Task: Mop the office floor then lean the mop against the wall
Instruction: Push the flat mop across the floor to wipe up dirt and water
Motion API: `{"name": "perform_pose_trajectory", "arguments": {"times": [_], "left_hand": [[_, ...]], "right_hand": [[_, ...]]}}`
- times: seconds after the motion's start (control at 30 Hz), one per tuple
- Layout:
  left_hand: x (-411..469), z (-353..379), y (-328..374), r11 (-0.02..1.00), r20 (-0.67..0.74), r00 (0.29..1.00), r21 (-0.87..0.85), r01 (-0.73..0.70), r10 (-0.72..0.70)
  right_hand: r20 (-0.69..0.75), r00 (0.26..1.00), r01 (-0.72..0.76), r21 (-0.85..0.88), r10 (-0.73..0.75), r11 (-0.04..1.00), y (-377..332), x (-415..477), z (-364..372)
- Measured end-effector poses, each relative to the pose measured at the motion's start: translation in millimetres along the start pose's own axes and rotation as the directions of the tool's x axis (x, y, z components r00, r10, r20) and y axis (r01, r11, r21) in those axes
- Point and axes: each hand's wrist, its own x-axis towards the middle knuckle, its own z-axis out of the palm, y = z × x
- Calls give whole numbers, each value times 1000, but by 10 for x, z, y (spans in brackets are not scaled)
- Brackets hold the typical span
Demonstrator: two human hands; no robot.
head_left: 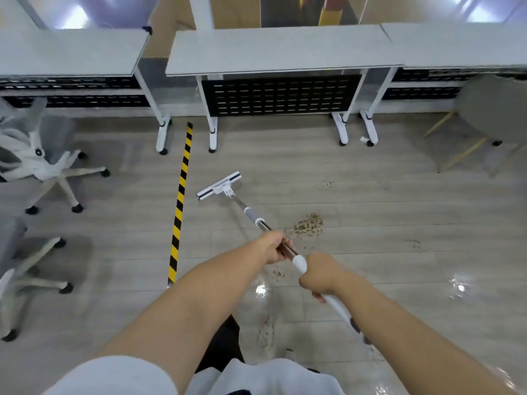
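Note:
The mop [252, 215] has a white flat head [219, 186] lying on the grey wood-look floor [385, 212], its metal shaft running back toward me. My left hand [272, 249] grips the shaft at the middle. Further up, my right hand [320, 273] is curled round the white handle, whose end passes under my right forearm. A patch of brownish crumbs [309, 225] lies on the floor just right of the shaft, with smaller specks trailing toward me.
A yellow-black striped tape line [180, 203] runs along the floor left of the mop head. White desks [281, 49] on wheeled legs stand ahead. Office chairs [42, 166] are at the left, a grey wooden-legged chair [490, 109] at the right. Wet glare shows near my feet.

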Motion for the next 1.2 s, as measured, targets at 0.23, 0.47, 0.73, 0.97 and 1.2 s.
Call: {"name": "perform_pose_trajectory", "arguments": {"times": [0.23, 0.47, 0.73, 0.97, 1.2], "left_hand": [[695, -711, 1294, 997, 82, 995, 49, 55, -59], [1205, -1066, 2499, 997, 108, 992, 47, 61, -66], [1672, -997, 3435, 999, 159, 987, -3, 35, -34], [2167, -1068, 3964, 991, 113, 994, 136, -6, -9], [2883, -1708, 4419, 931, 30, 999, 363, -33, 24]], "right_hand": [[-18, 997, -70, 41, 71, 997, -1310, 842, -460], [-54, 988, -134, 176, 145, 975, -2338, 1516, -1070], [-92, 977, -163, 271, 194, 949, -2816, 2224, -1717], [-105, 966, -184, 370, 238, 911, -3205, 2888, -1987], [-102, 966, -171, 442, 239, 880, -3912, 3974, -1867]]}}
